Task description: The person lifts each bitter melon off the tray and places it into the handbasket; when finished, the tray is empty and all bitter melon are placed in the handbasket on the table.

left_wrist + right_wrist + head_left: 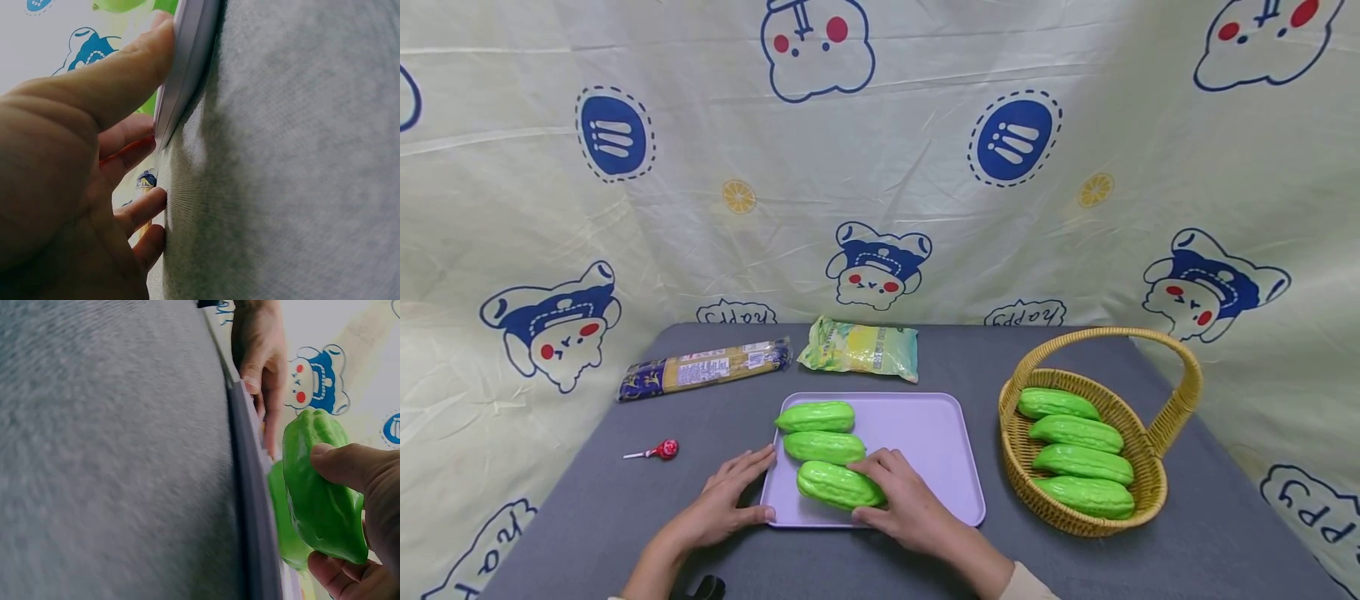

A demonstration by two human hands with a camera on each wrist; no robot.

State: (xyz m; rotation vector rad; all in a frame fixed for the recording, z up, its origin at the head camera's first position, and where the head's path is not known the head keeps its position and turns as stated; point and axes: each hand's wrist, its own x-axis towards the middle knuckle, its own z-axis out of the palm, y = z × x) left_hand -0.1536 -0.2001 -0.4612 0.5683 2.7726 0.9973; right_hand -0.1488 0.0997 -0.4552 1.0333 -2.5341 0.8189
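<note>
My right hand (pixel 910 504) holds the nearest of three light green, ridged bitter melons (pixel 831 483) between thumb and fingers. In the right wrist view this bitter melon (pixel 319 487) is seen close up, thumb on one side and fingertips at its end. The other two, a middle bitter melon (pixel 824 447) and a far bitter melon (pixel 815 416), lie side by side on the left part of a lilac tray (pixel 917 450). My left hand (pixel 722 500) touches the tray's left edge, fingers spread; in the left wrist view its thumb (pixel 140 59) presses against the rim.
A wicker basket (pixel 1157 492) with a tall handle stands on the right, several bitter melons (pixel 1078 433) inside. Behind the tray lie a pasta packet (pixel 703 369) and a green-yellow packet (pixel 861 348). A red lollipop (pixel 666 449) lies at left on the grey tabletop (pixel 587 500).
</note>
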